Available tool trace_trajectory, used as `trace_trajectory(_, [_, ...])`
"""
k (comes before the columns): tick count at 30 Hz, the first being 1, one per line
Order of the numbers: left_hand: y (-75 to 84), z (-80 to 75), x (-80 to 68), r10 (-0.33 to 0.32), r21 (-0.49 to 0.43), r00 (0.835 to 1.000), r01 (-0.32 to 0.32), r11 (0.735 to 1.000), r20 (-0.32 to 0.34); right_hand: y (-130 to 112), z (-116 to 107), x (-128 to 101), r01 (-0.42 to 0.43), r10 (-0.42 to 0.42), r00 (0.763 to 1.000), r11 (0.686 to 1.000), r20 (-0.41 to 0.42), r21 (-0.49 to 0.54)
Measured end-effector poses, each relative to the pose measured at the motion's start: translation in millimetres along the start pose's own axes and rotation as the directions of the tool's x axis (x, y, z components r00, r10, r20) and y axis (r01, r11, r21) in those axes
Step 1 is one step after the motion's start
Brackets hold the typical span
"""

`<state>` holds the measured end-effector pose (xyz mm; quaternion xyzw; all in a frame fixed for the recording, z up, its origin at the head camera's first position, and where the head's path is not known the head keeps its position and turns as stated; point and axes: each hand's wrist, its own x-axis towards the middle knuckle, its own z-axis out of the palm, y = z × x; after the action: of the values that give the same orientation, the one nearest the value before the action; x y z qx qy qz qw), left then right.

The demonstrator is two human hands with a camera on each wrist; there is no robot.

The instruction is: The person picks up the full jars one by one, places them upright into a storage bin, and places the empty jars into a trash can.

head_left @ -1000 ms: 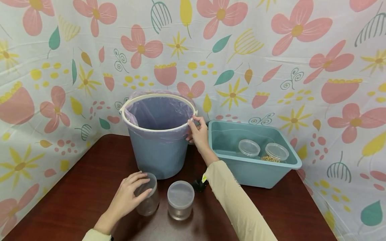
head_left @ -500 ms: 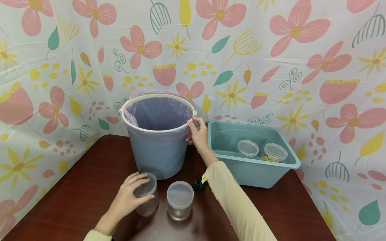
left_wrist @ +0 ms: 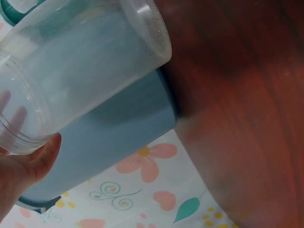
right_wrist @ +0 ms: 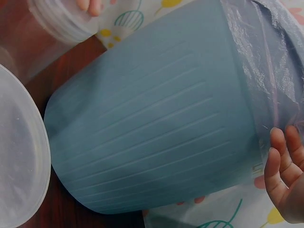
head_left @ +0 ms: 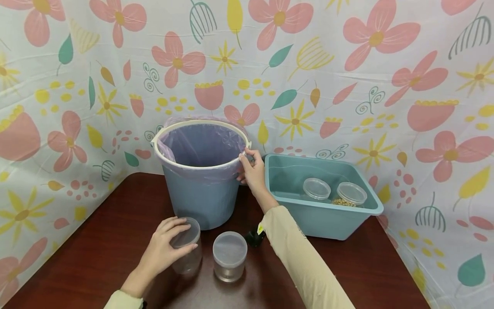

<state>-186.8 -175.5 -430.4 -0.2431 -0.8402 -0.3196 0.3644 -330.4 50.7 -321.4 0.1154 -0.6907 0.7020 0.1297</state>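
Observation:
My left hand (head_left: 162,249) grips a clear plastic jar (head_left: 188,257) around its lidded top, thumb on the near side and fingers over the far side. Left of centre stands a blue trash can (head_left: 204,201) with a cream rim ring and a thin purple liner (head_left: 173,152) folded over its edge. The right hand (head_left: 254,169) pinches the can's rim and liner on the right side, as the right wrist view also shows. Between the arms a second clear jar (head_left: 229,262) with a frosted lid stands upright on the table.
A teal basin (head_left: 320,219) sits at the back right. It holds two clear round lidded containers (head_left: 316,189), one with yellowish beans (head_left: 343,202) by it. A black device (head_left: 254,237) hangs by the right sleeve. Flowered cloth (head_left: 301,86) closes off the back of the brown table (head_left: 92,240).
The left hand and the clear jar have come up slightly. My right hand keeps its hold on the rim, and the trash can stays put.

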Motion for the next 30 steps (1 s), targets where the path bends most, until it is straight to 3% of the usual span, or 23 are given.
trace_trajectory(8, [5.0, -10.5, 17.7, 0.051, -0.027, 0.997, -0.052, 0.998, -0.049, 2, 0, -1, 0.039, -0.039, 0.999, 0.999, -0.01, -0.014])
trace_trajectory(25, [18.1, -48.2, 62.8, 0.098, -0.062, 0.993, -0.103, 0.993, -0.068, -2, 0, -2, 0.014, -0.014, 1.0, 1.0, -0.001, 0.001])
trace_trajectory(30, [26.6, -57.3, 76.4, 0.152, -0.078, 0.981, -0.161, 0.984, -0.12, -1, 0, -2, 0.024, -0.024, 1.0, 1.0, -0.007, 0.005])
